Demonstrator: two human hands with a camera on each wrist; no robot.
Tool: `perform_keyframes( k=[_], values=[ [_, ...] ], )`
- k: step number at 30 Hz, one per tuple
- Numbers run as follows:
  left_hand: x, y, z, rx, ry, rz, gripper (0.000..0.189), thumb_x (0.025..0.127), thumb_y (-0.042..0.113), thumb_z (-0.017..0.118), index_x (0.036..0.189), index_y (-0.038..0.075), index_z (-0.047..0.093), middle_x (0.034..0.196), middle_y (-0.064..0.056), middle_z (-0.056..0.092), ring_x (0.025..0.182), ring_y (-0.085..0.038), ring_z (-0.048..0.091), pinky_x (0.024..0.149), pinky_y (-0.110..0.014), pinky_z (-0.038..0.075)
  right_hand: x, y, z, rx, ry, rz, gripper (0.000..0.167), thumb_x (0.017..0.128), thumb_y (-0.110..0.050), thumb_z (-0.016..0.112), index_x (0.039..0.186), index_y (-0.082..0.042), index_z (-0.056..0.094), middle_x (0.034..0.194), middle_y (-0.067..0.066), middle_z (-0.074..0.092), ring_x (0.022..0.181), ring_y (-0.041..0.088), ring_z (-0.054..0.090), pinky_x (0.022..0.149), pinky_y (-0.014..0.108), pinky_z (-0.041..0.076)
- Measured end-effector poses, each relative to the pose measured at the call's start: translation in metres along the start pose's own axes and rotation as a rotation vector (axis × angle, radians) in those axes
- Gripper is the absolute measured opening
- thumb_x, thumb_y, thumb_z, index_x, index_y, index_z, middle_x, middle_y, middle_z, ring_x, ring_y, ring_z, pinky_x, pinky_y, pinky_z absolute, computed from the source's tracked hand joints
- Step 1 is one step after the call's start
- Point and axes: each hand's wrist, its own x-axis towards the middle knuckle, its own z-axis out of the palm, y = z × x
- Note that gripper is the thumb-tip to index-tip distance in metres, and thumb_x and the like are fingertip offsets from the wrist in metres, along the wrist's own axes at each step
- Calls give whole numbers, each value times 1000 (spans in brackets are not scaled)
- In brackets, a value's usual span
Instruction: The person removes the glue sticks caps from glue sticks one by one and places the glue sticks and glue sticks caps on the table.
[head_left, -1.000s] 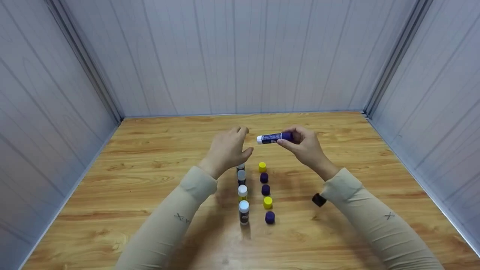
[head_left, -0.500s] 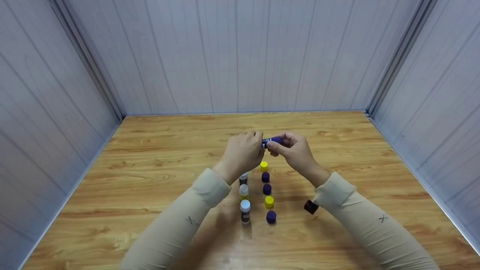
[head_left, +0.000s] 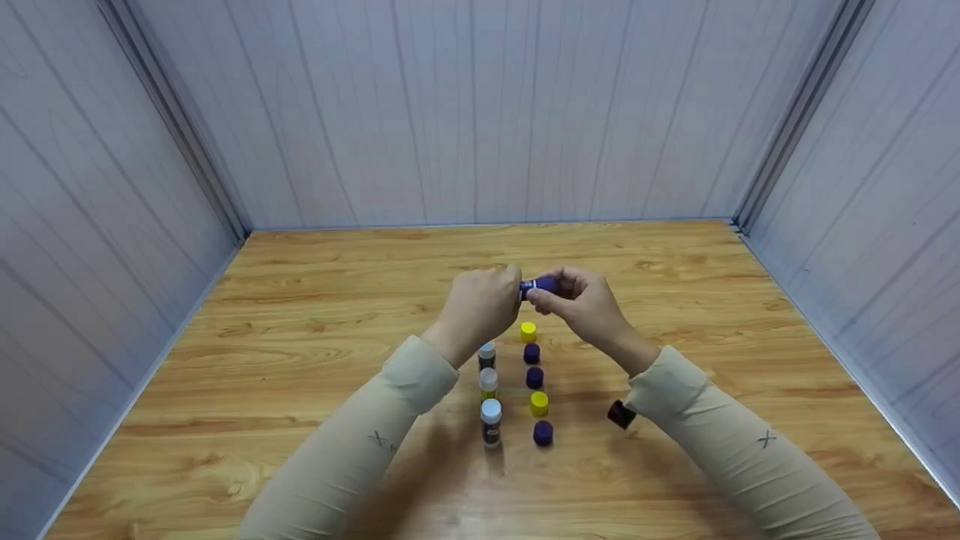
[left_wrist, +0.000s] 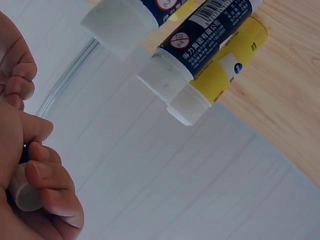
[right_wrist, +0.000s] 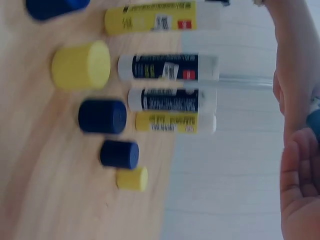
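Note:
Both hands meet over the table on one glue stick with a dark blue body [head_left: 527, 288] and a purple cap [head_left: 550, 284]. My left hand [head_left: 480, 307] wraps around its body; the white base [left_wrist: 27, 195] peeks out between the curled fingers in the left wrist view. My right hand [head_left: 596, 307] pinches the capped end between thumb and fingers. Most of the body is hidden by the left hand. Below stand upright glue sticks with white tops: a dark one [head_left: 491, 429] in front, a yellow one [head_left: 488, 384], another dark one [head_left: 487, 358] behind.
A row of loose caps stands right of the sticks, among them a yellow cap [head_left: 539, 404] and a purple cap [head_left: 543, 433]. A small black object [head_left: 620, 414] shows beside the right cuff. Pale panel walls [head_left: 480, 112] enclose the wooden table [head_left: 300, 300].
My left hand, empty and apart a second ago, has moved right and taken hold of the glue stick's white end. My right hand has come slightly left, keeping its grip on the cap end.

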Motion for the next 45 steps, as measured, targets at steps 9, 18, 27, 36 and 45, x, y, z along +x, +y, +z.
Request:
perform_keyframes(
  k=[9, 18, 27, 36, 45],
  values=[
    [-2, -8, 1, 49, -56, -9, 18, 108, 21, 68, 96, 7, 69, 75, -5, 73, 55, -14, 62, 51, -33, 59, -1, -5, 0, -359, -55, -207, 45, 96, -12, 85, 136, -1, 71, 129, 16, 77, 107, 29, 76, 95, 49, 63],
    [-5, -14, 5, 116, -49, 25, 17, 107, 19, 68, 95, 8, 72, 74, -3, 74, 56, -15, 67, 50, -33, 59, -3, -3, -3, -542, -56, -376, 33, 97, -6, 82, 128, 3, 75, 119, 17, 80, 104, 31, 78, 89, 45, 65],
    [-6, -19, 3, 89, -85, 37, 16, 107, 16, 67, 95, 7, 72, 73, -5, 73, 58, -17, 68, 52, -35, 60, -3, -4, -3, -603, -70, -435, 28, 97, -6, 82, 123, 4, 78, 114, 17, 81, 97, 33, 78, 85, 50, 65],
    [-5, -21, -1, 32, -113, 29, 15, 107, 14, 66, 96, 5, 72, 77, -7, 75, 62, -22, 72, 56, -39, 63, -1, -7, -5, -666, -87, -473, 28, 98, -9, 81, 123, 3, 78, 110, 18, 81, 95, 31, 77, 84, 47, 65],
    [-6, -27, -1, -60, -121, 52, 11, 103, 12, 70, 98, 3, 73, 79, -10, 76, 65, -24, 72, 60, -44, 64, 1, -5, -5, -680, -108, -541, 27, 98, -8, 81, 123, 4, 78, 109, 18, 81, 97, 32, 79, 85, 46, 67]
  ],
)
